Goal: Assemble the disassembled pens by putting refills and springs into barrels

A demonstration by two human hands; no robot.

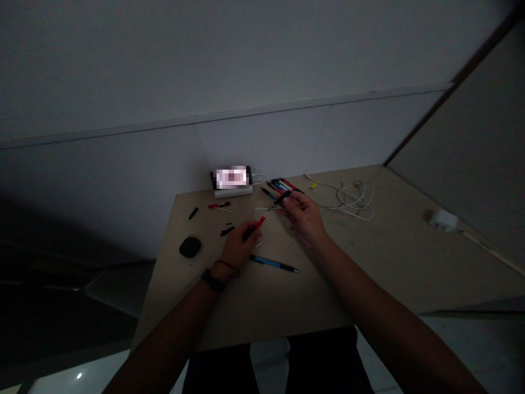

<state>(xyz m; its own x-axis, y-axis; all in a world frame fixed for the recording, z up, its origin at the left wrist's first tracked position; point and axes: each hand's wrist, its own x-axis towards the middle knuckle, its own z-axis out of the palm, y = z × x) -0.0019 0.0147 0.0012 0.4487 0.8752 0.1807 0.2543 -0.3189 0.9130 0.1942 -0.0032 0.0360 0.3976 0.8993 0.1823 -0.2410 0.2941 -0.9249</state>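
Both hands are working near frame centre, above the worktop [369, 257]. Left hand [239, 241] is curling closed, gripping a red pen part [260, 222] that's pointing up-right. Right hand [305, 216], upper right of it, is pinching a black pen part [282, 197] between thumb and fingers; other fingers loosely bent. Part ends are facing each other; too dark to tell if they're touching. Blue pen [274, 264] is lying just below the hands, black rounded object [190, 247] left of them, more pens [287, 185] behind.
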